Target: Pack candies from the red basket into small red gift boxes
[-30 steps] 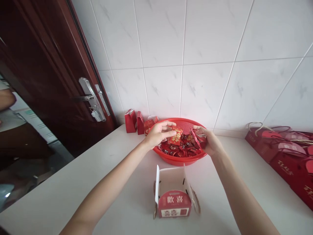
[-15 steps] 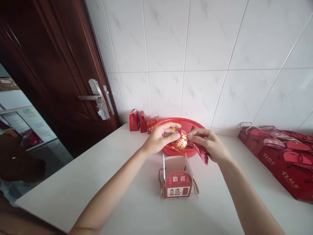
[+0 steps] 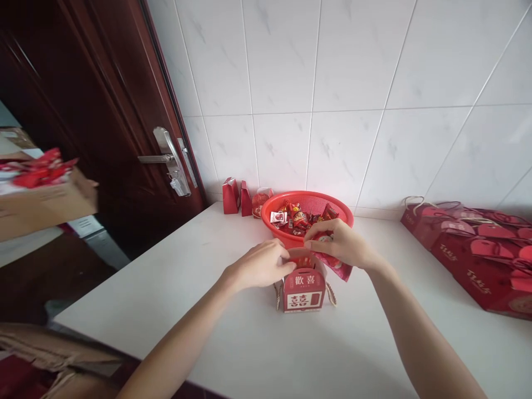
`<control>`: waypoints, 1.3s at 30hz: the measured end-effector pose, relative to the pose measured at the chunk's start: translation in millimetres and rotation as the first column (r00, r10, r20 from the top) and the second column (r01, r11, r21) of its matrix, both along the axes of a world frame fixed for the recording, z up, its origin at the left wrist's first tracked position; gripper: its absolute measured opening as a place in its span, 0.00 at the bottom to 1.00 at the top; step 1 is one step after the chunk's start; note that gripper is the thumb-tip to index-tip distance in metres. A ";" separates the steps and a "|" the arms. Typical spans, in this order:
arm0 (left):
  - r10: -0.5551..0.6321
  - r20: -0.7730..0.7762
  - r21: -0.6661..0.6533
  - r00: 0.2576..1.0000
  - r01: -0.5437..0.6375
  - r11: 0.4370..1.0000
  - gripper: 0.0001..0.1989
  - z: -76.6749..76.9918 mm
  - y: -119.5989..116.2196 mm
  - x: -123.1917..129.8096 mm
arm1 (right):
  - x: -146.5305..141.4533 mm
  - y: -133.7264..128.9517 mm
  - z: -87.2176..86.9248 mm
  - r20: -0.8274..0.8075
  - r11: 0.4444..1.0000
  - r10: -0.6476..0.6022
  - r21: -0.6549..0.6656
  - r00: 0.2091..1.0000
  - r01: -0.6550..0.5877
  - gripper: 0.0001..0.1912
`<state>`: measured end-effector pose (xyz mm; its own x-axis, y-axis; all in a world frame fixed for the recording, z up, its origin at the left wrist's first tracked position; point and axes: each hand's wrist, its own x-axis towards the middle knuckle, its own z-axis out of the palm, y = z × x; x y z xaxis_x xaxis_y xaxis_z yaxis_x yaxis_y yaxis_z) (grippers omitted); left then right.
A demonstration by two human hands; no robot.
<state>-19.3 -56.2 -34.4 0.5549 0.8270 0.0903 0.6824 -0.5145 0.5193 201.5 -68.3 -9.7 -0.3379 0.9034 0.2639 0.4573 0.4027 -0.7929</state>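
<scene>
A small red-and-white gift box with twisted rope handles stands on the table, its top uncovered. My left hand is at the box's upper left edge, thumb and fingers curled at the opening. Whatever lies between those fingertips is hidden. Just inside the box shows a shiny red-orange wrapper. Above the box's right side, my right hand is closed on a red candy packet, which hangs below the fingers. Right behind is a red plastic basket holding several wrapped candies.
Small red boxes stand by the tiled wall. Several red gift boxes with cord handles sit in a group at right. On the left are a dark wooden door and a cardboard carton filled with red items.
Both hands have moved from over the basket down to the gift box. The gold-lettered packet has left the space between them. A carton has come into view at left.
</scene>
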 end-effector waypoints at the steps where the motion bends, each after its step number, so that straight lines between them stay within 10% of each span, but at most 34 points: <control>1: 0.005 -0.037 -0.023 0.999 -0.006 1.000 0.13 -0.8 -2.2 0.4 | -1.3 0.1 -0.5 -0.014 1.000 -0.013 0.000 1.000 0.013 0.06; 8: -0.074 -0.048 -0.114 0.996 0.068 0.991 0.33 2.1 -14.8 0.9 | -7.1 -4.3 -2.1 -0.280 0.990 -0.132 0.014 0.951 0.142 0.16; 18: -0.185 0.131 -0.150 0.974 0.204 0.967 0.32 -8.8 -13.5 2.1 | -20.3 -15.0 -6.7 0.272 0.993 0.015 0.107 0.962 -0.046 0.10; 26: -0.158 0.060 -0.167 0.986 0.166 0.972 0.32 -9.3 -15.3 1.5 | -18.8 -13.9 -8.2 0.089 0.994 0.029 0.103 0.996 -0.038 0.09; 32: -0.155 0.115 -0.195 0.981 0.176 0.965 0.35 -9.5 -14.8 2.0 | -17.2 -9.4 -15.3 0.244 0.996 0.062 0.053 0.968 -0.077 0.10; 35: -0.144 0.060 -0.191 0.988 0.153 0.970 0.39 -8.6 -16.0 1.7 | -16.4 -12.2 -9.7 0.140 0.994 -0.059 0.097 0.988 0.046 0.07; 39: -0.200 0.092 -0.160 0.975 0.213 0.964 0.32 -8.5 -16.3 2.1 | -23.3 -19.5 -3.0 -0.166 0.988 -0.053 -0.154 0.985 0.028 0.04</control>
